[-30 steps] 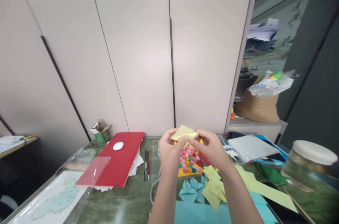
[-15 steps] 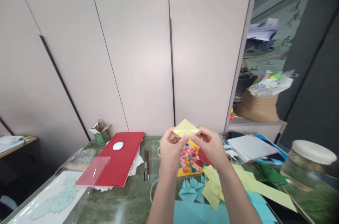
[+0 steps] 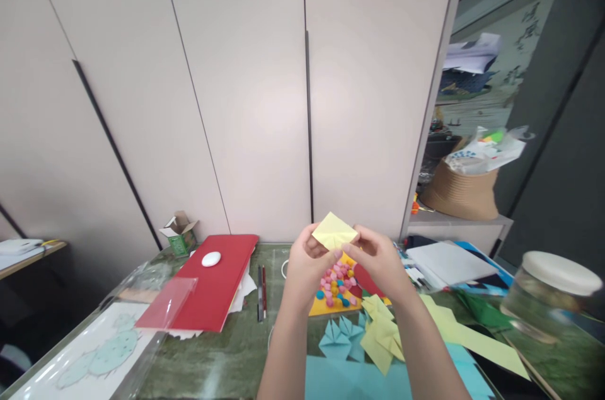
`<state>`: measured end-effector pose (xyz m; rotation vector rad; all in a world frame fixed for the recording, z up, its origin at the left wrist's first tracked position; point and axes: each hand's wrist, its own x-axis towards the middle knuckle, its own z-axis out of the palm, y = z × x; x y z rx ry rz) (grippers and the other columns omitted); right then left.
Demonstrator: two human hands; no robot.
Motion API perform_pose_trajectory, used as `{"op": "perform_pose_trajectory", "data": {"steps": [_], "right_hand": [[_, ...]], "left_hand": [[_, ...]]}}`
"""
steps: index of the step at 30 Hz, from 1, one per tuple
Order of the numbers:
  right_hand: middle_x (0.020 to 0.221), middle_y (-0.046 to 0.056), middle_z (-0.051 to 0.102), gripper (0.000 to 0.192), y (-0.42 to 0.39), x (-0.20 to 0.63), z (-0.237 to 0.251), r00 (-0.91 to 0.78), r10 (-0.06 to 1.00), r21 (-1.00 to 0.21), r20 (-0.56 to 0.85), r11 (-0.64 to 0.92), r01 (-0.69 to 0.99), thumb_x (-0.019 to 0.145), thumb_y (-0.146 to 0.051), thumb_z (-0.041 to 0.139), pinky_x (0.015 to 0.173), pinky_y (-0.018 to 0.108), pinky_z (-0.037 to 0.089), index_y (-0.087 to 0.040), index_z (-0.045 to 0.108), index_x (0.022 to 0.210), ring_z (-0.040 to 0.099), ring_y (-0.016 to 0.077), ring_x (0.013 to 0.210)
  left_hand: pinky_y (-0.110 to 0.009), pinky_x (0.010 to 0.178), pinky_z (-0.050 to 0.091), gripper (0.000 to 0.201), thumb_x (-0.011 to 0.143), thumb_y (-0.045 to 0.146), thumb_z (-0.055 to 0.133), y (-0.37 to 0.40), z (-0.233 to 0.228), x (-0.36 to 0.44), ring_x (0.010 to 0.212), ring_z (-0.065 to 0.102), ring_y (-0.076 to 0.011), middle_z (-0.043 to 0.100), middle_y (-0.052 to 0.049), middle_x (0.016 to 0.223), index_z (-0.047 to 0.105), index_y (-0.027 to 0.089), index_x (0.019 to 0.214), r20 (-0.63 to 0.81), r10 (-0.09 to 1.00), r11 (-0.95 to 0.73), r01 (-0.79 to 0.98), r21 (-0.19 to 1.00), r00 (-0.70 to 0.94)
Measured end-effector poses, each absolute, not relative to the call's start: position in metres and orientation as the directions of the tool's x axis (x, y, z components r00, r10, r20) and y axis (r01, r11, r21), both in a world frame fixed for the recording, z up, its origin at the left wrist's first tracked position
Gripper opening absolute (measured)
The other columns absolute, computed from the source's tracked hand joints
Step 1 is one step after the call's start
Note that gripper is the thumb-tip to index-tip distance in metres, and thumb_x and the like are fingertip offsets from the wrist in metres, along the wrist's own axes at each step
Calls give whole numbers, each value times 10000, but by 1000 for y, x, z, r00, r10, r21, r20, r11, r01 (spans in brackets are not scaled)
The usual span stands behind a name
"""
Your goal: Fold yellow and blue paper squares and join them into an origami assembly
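Note:
Between my two hands, raised above the table, is a yellow folded paper [image 3: 334, 229] with creases along its lower half. My left hand [image 3: 305, 261] pinches its left side, thumb at the bottom edge. On the right side my right hand [image 3: 375, 255] grips it the same way, its thumb near the other thumb. Below them lies an orange sheet [image 3: 317, 307] bearing many pink, yellow and blue beads [image 3: 336, 280]. Blue folded paper pieces [image 3: 336, 340] and yellow folded paper pieces [image 3: 380, 332] sit in front of it, near my right forearm.
On the left are a red folder [image 3: 208, 293] with a white round object [image 3: 211, 259], a cactus drawing [image 3: 101, 353] and a small green box [image 3: 179, 236]. Two pencils or pens [image 3: 261, 293] lie mid-table. Blue paper [image 3: 354, 378], yellow strips [image 3: 486, 343] and a lidded jar [image 3: 543, 299] are nearer and right.
The yellow folded paper has tilted slightly and shifted a little to the right in my hands. Both hands keep their hold, with the thumbs still close together.

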<state>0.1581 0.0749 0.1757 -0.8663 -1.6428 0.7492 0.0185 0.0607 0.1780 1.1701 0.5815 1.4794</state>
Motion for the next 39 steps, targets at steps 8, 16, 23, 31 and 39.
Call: {"op": "perform_pose_trajectory", "data": {"steps": [8,16,23,31,39], "right_hand": [[612,-8,515,178,73,160,179,-155,835,-815,528,549,187,750,-332,559,594,256,377,-173,547,672,470,147,635],[557,-40,424,209,70,151,179,-37,791,-708,611,567,421,742,-257,530,547,231,324,-183,438,569,420,113,572],[583,-39,515,193,51,158,190,-245,819,-652,518,564,506,766,-248,537,565,226,334,-189,484,589,474,112,585],[722,12,622,290,60,165,142,-313,890,-630,332,456,629,864,-392,411,589,253,367,-197,604,769,537,146,652],[1070,110,578,302,76,155,46,-505,859,-452,84,484,749,765,-278,588,887,400,314,-221,618,1059,432,282,1096]], "left_hand": [[-233,689,469,351,632,127,702,64,172,18,776,632,-161,684,-88,883,585,136,963,362,930,-307,-399,864,68],[-257,686,480,432,572,154,742,62,179,17,768,641,-179,689,-90,877,584,144,973,306,952,-285,-371,884,-1],[-282,672,485,352,575,145,723,54,185,-7,789,633,-204,685,-73,859,644,161,918,255,917,-230,-115,966,308],[-263,640,468,253,586,155,707,59,178,-20,724,616,-168,686,-52,803,647,146,832,341,940,-341,-25,940,-17],[-258,660,482,351,607,145,689,58,183,-19,780,622,-177,665,-56,879,599,166,946,375,927,-372,-124,920,-3]]}}
